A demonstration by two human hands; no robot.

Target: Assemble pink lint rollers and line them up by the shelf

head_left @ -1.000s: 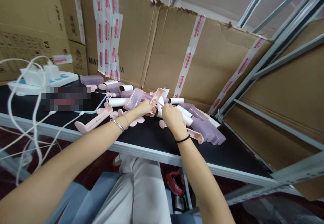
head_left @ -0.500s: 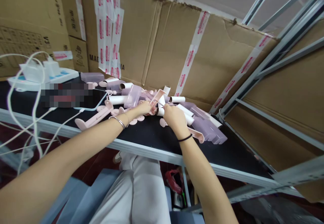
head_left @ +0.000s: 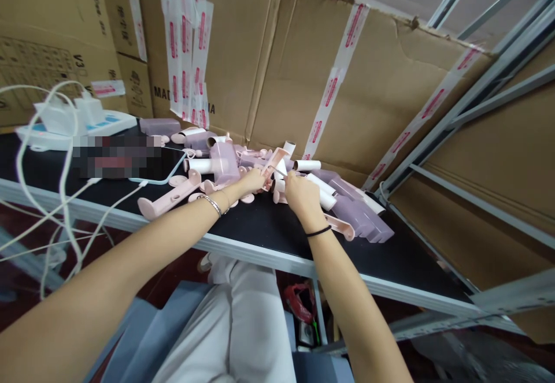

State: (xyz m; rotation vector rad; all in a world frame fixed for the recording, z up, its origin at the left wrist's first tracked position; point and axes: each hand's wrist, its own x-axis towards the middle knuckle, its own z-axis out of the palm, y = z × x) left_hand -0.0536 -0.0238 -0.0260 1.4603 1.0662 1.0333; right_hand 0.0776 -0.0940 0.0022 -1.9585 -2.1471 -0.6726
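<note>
My left hand (head_left: pixel 255 179) is closed around a pink plastic bracket (head_left: pixel 274 161) with a raised end, which slants up and to the right. My right hand (head_left: pixel 301 193) is pinched close beside it. A thin grey shaft (head_left: pixel 280 172) runs from the right fingers toward the bracket; its grip is hidden, so I cannot tell its kind. Around both hands lie white paper tubes (head_left: pixel 321 182), pale purple plastic cases (head_left: pixel 358 216) and pink discs. Another pink bracket (head_left: pixel 170 196) rests left of my left wrist, and one more (head_left: pixel 340 226) sits beyond my right wrist.
A phone (head_left: pixel 167 164) on a cable and a white power strip (head_left: pixel 117 123) with chargers occupy the left of the black shelf top (head_left: pixel 260 238). Taped cardboard (head_left: pixel 234 54) walls the back. Metal shelf struts (head_left: pixel 459 106) stand at the right.
The view has shifted slightly, moving the whole scene a little. Both hands stay together at the pink bracket, with the thin shaft still between them.
</note>
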